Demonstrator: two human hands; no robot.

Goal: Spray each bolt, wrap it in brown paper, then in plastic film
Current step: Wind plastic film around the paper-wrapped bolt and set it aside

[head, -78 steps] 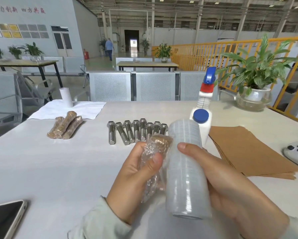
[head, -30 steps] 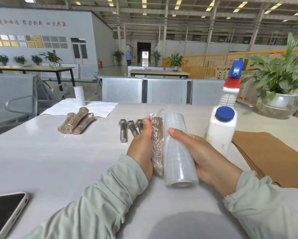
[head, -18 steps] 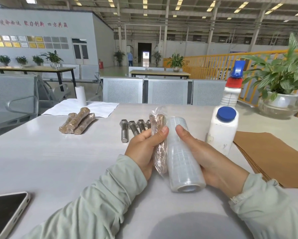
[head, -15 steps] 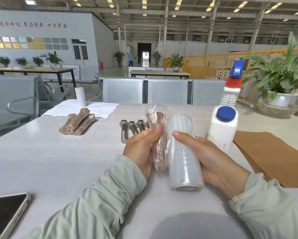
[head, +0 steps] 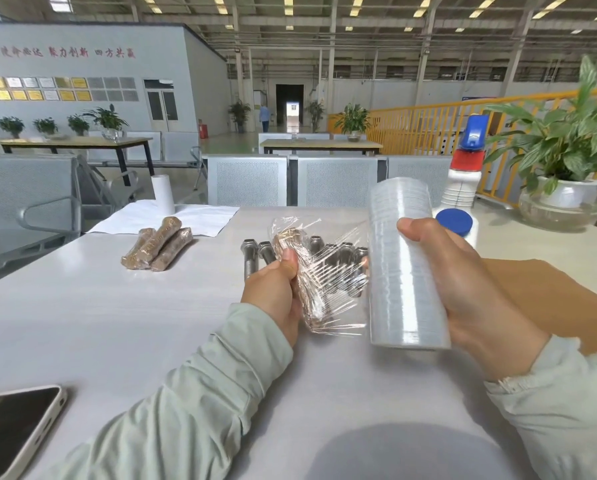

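Clear plastic film point(head: 338, 271) stretches in a taut, wrinkled sheet between the two hands, above the white tabletop point(head: 117, 323). The left hand point(head: 276, 289) has its thumb and fingers curled round a bolt wrapped in brown paper point(head: 300, 271), held roughly upright and already partly covered by film that bunches loosely over its top end. The right hand point(head: 463, 289) grips the film roll point(head: 402, 265) just to the right of that bolt — thumb pressed on the roll's near face, fingers behind it — with the roll standing nearly upright and lifted off the tabletop.

Behind the wrapped bolt, a row of bare steel bolts point(head: 255, 258) lies side by side on the tabletop, partly seen through the film. Left of the row and well apart from it sit three finished wrapped bolts point(head: 158, 249), bundled close together. Beyond these lies a white sheet point(head: 200, 216) with a small white roll point(head: 163, 195) standing on it.

Behind the film roll stands a white bottle with a blue cap point(head: 454, 223), and behind that a spray bottle point(head: 465, 174) with a blue and red head. Brown paper sheets point(head: 549, 296) lie right of the right hand. A potted plant point(head: 563, 168) stands at the far right, and a phone point(head: 16, 427) lies near the left sleeve.
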